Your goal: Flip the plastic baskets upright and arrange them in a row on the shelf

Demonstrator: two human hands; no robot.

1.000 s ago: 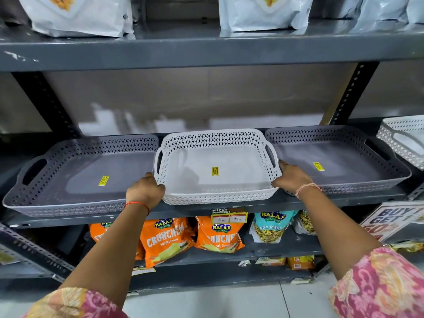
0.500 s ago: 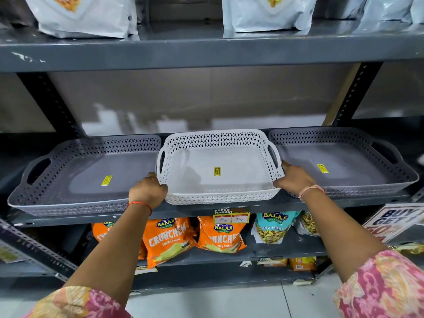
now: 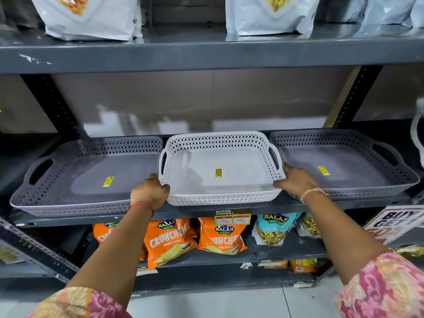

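Observation:
Three shallow perforated baskets stand upright side by side on the dark grey shelf (image 3: pixel 206 210). The white basket (image 3: pixel 220 198) is in the middle, with a yellow sticker inside. My left hand (image 3: pixel 149 191) grips its front left corner, and my right hand (image 3: pixel 296 182) grips its front right corner. A grey basket (image 3: pixel 68 203) sits to the left and another grey basket (image 3: pixel 367 191) to the right, each touching or nearly touching the white one.
A further white basket (image 3: pixel 418 141) shows partly at the right edge. White bags (image 3: pixel 91 17) stand on the shelf above. Orange snack bags (image 3: pixel 169 239) fill the shelf below. A dark upright post (image 3: pixel 353 99) rises at the back right.
The view has shifted left, so the white basket at the right edge has almost left the frame. Both hands stay on the middle basket's front corners.

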